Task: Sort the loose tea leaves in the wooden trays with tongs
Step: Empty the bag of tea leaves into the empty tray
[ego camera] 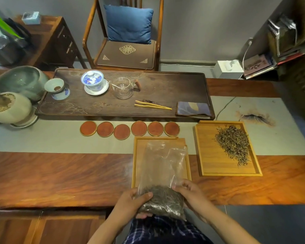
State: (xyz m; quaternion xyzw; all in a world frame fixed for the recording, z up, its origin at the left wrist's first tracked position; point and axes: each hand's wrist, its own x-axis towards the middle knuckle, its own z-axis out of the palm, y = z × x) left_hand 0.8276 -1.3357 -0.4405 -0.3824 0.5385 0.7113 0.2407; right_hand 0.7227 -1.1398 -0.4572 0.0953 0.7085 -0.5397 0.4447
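- The long wooden table is taking up most of the view, glossy reddish grain, with a pale cloth runner lying flat across it.
- At 12 o'clock the dark carved tea tray is sitting with the teaware on it, matte and rectangular.
- Two light wooden trays: the right tray at 3 o'clock is holding a loose pile of tea leaves, thin, wiry, dry-looking. The near tray at centre is lying under the bag's empty top half.
- The plastic bag, clear and crinkly, is bunching its dark leaves at the bottom end, near 6 o'clock.
- Both hands are clamping that full end: left hand with thumb on top, right hand curling around the other side, the bag between them.
- I'm guessing this is still the setup step, getting leaves out onto the near tray. Next move probably needs tipping the bag gently so the leaves aren't spilling past the rim.
- The bamboo tongs, slim and pale, are lying untouched on the tea tray at 12 o'clock, well away from both hands.
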